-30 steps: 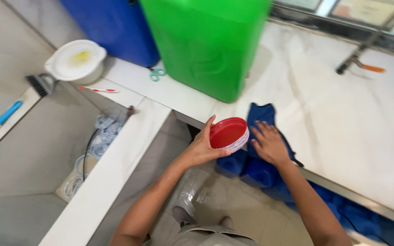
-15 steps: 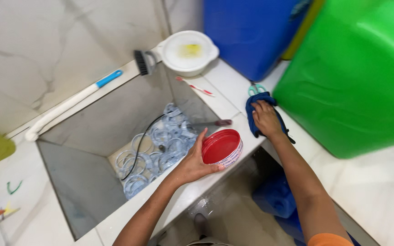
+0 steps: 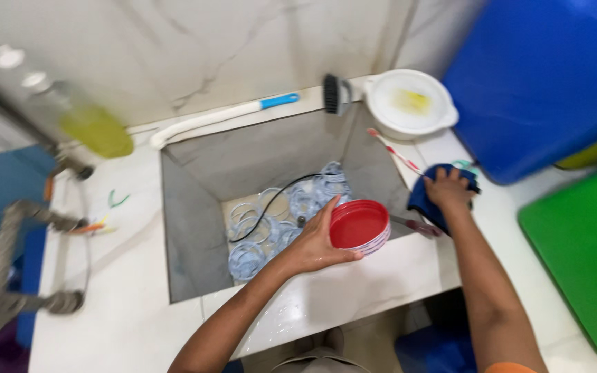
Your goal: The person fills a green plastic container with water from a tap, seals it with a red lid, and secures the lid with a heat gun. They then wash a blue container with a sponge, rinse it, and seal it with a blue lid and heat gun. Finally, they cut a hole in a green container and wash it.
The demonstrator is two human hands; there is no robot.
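So since a moment ago I've swung from the green bin over to the sink (image 3: 195, 207), left hand (image 3: 312, 242) still clamped on the red lid (image 3: 359, 225) at its edge, right hand (image 3: 448, 190) pressing the blue cloth (image 3: 423, 200) onto the tabletop (image 3: 354, 290).

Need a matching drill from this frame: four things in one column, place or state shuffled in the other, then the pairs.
Things:
1. red lid
2. blue cloth
3. long-handled brush
4. white bowl

Places or states:
A. lying along the counter behind the sink
B. held in the left hand over the sink
C. standing on the counter at the sink's far right corner
D. pressed under the right hand on the counter

Pairs: 1-B, 2-D, 3-A, 4-C
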